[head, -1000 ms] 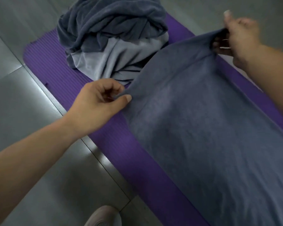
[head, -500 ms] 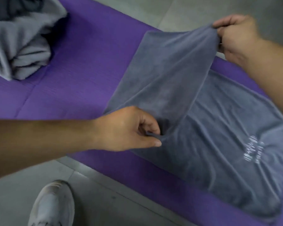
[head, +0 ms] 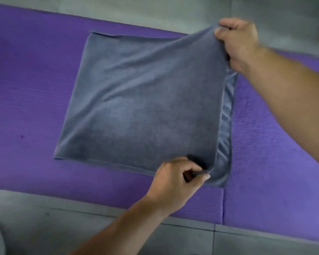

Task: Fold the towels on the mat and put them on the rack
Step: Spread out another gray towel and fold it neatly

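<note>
A purple mat lies on grey floor tiles. The left hand pinches the grey towel's near corner, and the right hand grips the far corner. The doubled towel lies on the mat, lower layer showing beside the right forearm.
</note>
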Available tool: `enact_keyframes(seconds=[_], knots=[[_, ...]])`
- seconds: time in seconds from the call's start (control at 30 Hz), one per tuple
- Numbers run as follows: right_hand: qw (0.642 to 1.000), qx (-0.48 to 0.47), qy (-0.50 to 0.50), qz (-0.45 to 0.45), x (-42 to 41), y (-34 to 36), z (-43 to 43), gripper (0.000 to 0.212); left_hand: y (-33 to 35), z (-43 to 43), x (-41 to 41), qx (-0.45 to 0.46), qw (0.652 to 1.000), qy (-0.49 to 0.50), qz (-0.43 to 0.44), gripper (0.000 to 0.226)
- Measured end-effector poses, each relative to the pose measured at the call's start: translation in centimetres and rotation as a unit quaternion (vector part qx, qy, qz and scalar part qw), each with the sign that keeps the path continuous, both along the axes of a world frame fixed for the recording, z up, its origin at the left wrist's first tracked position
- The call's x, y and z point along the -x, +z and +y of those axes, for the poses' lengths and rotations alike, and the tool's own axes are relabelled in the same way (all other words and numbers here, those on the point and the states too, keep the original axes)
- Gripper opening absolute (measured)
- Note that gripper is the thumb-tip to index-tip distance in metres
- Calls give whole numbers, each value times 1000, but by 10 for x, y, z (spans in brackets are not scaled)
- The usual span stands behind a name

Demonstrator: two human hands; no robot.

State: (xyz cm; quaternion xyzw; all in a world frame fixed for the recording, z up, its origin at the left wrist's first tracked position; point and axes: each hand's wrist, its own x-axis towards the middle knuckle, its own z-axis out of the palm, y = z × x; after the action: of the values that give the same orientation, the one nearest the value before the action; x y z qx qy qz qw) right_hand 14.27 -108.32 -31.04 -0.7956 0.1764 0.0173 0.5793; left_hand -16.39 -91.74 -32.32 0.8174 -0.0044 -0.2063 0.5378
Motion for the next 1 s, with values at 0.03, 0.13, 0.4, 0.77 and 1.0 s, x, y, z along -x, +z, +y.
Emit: enact_keyframes(seconds=[0.03, 0.13, 0.4, 0.77, 1.0], knots=[[1000, 1, -1, 14, 3, -4, -12, 38, -5, -14, 4, -9, 1000, -8, -7, 17], [997, 55, 24, 53, 15, -16, -43, 56, -15, -47, 9, -61, 998, -14, -27, 20], [978, 172, 64, 96, 32, -49, -80, 55, -55, -89, 24, -195, 971, -41, -129, 18], [909, 386, 134, 84, 42, -60, -67, 48, -41, -95, 26, -202, 969, -120, -71, 38], [844, 478, 228, -87, 70, -58, 12, 31, -26, 40, -30, -244, 952, 173, -63, 15]])
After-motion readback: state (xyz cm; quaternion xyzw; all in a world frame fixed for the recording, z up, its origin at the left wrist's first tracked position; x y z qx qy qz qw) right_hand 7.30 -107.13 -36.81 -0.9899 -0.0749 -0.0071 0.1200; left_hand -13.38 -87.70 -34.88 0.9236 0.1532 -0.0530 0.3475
